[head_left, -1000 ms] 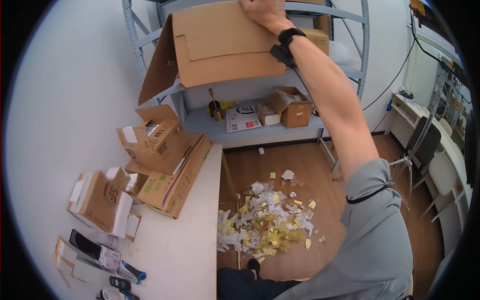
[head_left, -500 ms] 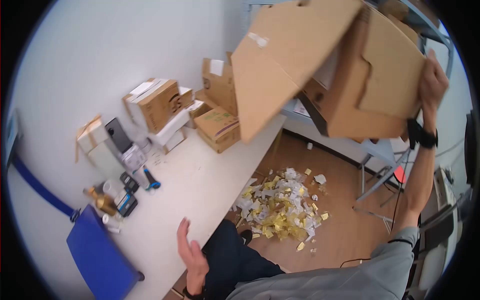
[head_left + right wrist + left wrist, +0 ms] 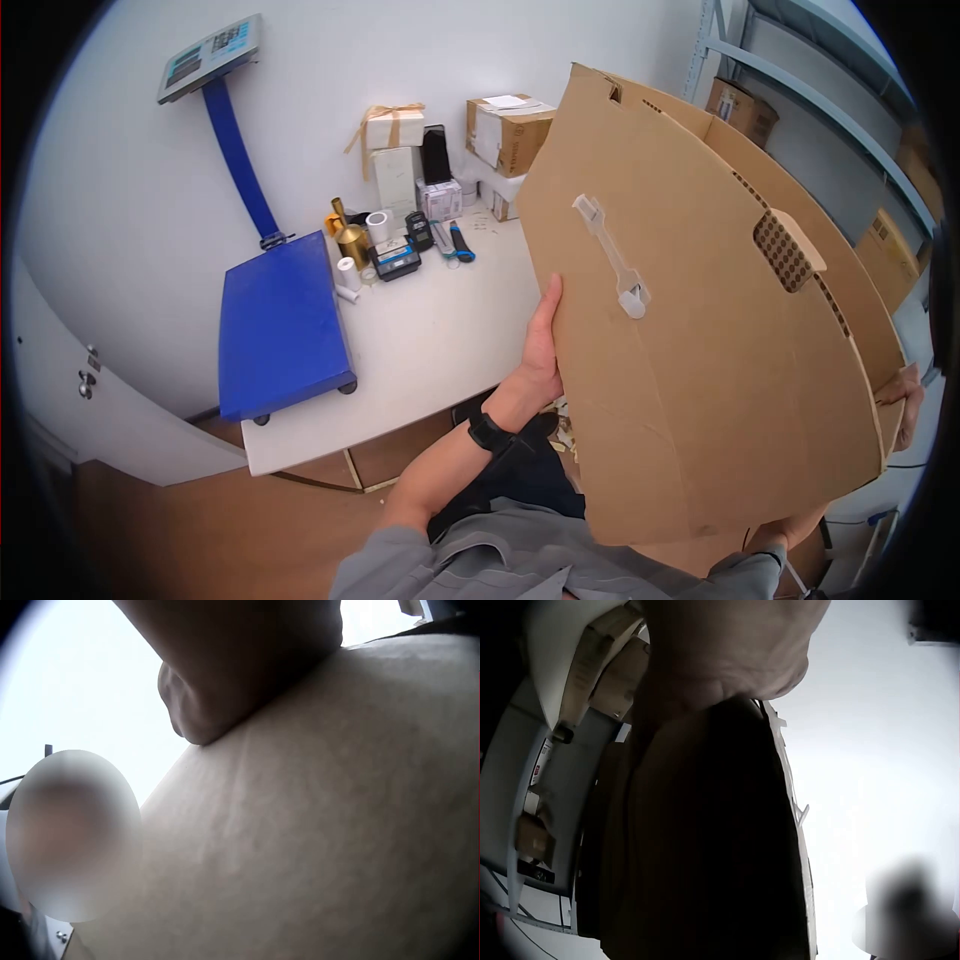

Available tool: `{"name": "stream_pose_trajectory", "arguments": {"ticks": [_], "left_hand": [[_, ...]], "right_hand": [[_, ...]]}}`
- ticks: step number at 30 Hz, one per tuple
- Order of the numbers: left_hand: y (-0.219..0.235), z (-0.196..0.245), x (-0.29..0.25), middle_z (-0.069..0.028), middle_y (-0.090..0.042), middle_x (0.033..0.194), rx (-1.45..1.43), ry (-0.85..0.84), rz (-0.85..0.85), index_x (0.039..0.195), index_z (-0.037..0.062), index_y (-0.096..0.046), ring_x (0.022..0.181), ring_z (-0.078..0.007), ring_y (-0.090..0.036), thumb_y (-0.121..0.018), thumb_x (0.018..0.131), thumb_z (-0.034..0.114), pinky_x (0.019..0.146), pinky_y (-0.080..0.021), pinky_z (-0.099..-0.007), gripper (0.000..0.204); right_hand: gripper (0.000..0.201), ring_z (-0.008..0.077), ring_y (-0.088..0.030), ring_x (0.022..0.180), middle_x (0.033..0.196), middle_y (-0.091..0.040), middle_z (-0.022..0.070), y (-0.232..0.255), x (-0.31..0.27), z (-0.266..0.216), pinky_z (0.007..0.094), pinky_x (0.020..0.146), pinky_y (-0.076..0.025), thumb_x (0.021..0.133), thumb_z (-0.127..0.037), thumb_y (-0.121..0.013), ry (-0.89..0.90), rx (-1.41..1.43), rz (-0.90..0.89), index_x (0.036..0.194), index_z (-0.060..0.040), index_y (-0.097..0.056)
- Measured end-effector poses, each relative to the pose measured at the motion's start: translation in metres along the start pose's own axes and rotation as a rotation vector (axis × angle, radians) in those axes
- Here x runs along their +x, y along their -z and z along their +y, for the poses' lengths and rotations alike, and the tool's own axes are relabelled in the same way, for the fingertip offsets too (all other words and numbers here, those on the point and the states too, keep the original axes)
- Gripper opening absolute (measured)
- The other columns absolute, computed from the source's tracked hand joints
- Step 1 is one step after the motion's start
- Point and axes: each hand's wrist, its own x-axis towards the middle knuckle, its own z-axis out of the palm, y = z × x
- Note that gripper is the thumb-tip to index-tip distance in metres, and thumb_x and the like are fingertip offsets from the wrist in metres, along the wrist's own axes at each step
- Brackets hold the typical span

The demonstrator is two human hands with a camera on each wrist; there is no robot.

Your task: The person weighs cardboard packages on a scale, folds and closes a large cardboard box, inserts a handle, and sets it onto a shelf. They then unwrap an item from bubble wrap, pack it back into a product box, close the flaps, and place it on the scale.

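Observation:
A large brown cardboard box [image 3: 700,380] is held tilted in front of my body, one broad face toward me, with a plastic clip and strip on it. My left hand [image 3: 538,355] presses against its left side, thumb straight along the edge and the other fingers hidden. In the left wrist view that palm [image 3: 727,652] lies against the box's narrow, dark side. My right hand [image 3: 905,405] grips the box at its lower right edge. Close up in the right wrist view, the right hand's fingers [image 3: 180,705] curl beside the broad cardboard surface.
Left of the box, a white table [image 3: 440,320] carries a blue platform scale [image 3: 285,325], a cutter [image 3: 460,243], a brass-coloured container [image 3: 350,240], tape rolls and smaller boxes [image 3: 520,140]. A metal shelf [image 3: 810,75] with cartons stands at right. A door [image 3: 90,380] is at far left.
The box has come down from the shelf and swung toward my body. My left hand rose from beside the table onto its left side. The view turned left toward the scale.

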Motion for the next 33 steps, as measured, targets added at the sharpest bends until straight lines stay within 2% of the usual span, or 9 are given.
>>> {"name": "stream_pose_trajectory", "arguments": {"ticks": [1, 7, 9, 14, 16, 19, 23, 27, 33], "left_hand": [[0.012, 0.001, -0.006, -0.0092, -0.068, 0.128, -0.041, -0.004, -0.023, 0.140, 0.0082, -0.059, 0.112, -0.0202, -0.069, -0.057, 0.105, 0.058, 0.089, -0.061, -0.0363, 0.061], [0.071, 0.007, -0.059, -0.0116, -0.062, 0.144, -0.258, -0.107, -0.148, 0.147, 0.0088, -0.054, 0.129, -0.0270, -0.063, -0.054, 0.108, 0.053, 0.102, -0.057, -0.0436, 0.059], [0.086, 0.011, -0.078, -0.0115, -0.059, 0.148, -0.267, -0.160, -0.178, 0.151, 0.0092, -0.050, 0.134, -0.0279, -0.060, -0.053, 0.109, 0.052, 0.107, -0.054, -0.0457, 0.060], [0.114, 0.031, -0.142, -0.0115, -0.057, 0.152, -0.249, -0.463, -0.052, 0.153, 0.0078, -0.048, 0.140, -0.0319, -0.053, -0.057, 0.108, 0.047, 0.118, -0.043, -0.0518, 0.061], [0.145, 0.043, -0.176, -0.0126, -0.059, 0.150, -0.367, -0.488, -0.300, 0.152, 0.0075, -0.049, 0.137, -0.0328, -0.057, -0.055, 0.109, 0.047, 0.116, -0.046, -0.0526, 0.059], [0.146, 0.063, -0.238, -0.0142, -0.060, 0.149, -0.157, -0.738, 0.262, 0.151, 0.0067, -0.051, 0.138, -0.0340, -0.057, -0.052, 0.110, 0.048, 0.116, -0.047, -0.0539, 0.058], [0.233, 0.078, -0.311, -0.0153, -0.062, 0.146, -0.224, -0.900, 0.052, 0.149, 0.0056, -0.053, 0.132, -0.0331, -0.061, -0.051, 0.111, 0.047, 0.110, -0.053, -0.0517, 0.056], [0.254, 0.076, -0.360, -0.0248, -0.061, 0.136, -0.079, -1.291, 0.732, 0.144, 0.0008, -0.054, 0.128, -0.0371, -0.059, -0.055, 0.109, 0.037, 0.106, -0.052, -0.0502, 0.051], [0.259, 0.116, -0.389, -0.0147, -0.063, 0.144, 0.152, -1.264, 0.655, 0.147, 0.0059, -0.054, 0.128, -0.0321, -0.064, -0.050, 0.111, 0.046, 0.107, -0.055, -0.0507, 0.054]], "right_hand": [[0.037, 0.0174, -0.045, 0.063, 0.066, -0.053, 0.0072, -0.045, 0.015, -0.048, 0.0344, 0.062, -0.036, 0.102, -0.015, -0.054, -0.006, 0.054, -0.010, 0.069, 0.0008, -0.059], [0.034, 0.0184, -0.048, 0.070, 0.074, -0.056, 0.0091, -0.025, -0.056, -0.031, 0.0347, 0.066, -0.039, 0.103, -0.017, -0.052, -0.019, 0.351, -0.051, 0.078, 0.0035, -0.063], [0.031, 0.0200, -0.034, 0.064, 0.064, -0.043, 0.0066, -0.064, -0.041, -0.054, 0.0349, 0.064, -0.027, 0.095, -0.021, -0.047, -0.191, 0.299, 0.125, 0.068, -0.0055, -0.045], [0.037, 0.0213, -0.037, 0.062, 0.061, -0.043, 0.0068, -0.118, -0.043, -0.040, 0.0384, 0.064, -0.030, 0.098, -0.025, -0.045, -0.014, 0.666, 0.092, 0.067, -0.0050, -0.049], [0.042, 0.0223, -0.039, 0.061, 0.060, -0.043, 0.0068, -0.153, -0.040, -0.059, 0.0395, 0.063, -0.031, 0.101, -0.027, -0.044, -0.024, 0.753, 0.102, 0.066, -0.0043, -0.051], [0.047, 0.0230, -0.042, 0.058, 0.059, -0.045, 0.0067, -0.208, -0.031, -0.101, 0.0388, 0.056, -0.032, 0.103, -0.028, -0.044, -0.063, 0.865, 0.156, 0.065, -0.0025, -0.054], [0.041, 0.0228, -0.046, 0.052, 0.059, -0.046, 0.0064, -0.279, -0.016, -0.158, 0.0376, 0.048, -0.033, 0.102, -0.021, -0.046, -0.018, 0.920, 0.214, 0.065, -0.0032, -0.052], [0.030, 0.0223, -0.044, 0.050, 0.061, -0.046, 0.0049, -0.342, -0.001, -0.206, 0.0374, 0.047, -0.032, 0.095, -0.013, -0.052, 0.061, 1.044, 0.185, 0.066, -0.0043, -0.051], [0.027, 0.0237, -0.041, 0.049, 0.060, -0.042, 0.0055, -0.431, -0.007, -0.251, 0.0384, 0.046, -0.031, 0.091, -0.013, -0.053, 0.046, 1.166, 0.172, 0.066, -0.0050, -0.049]]}}
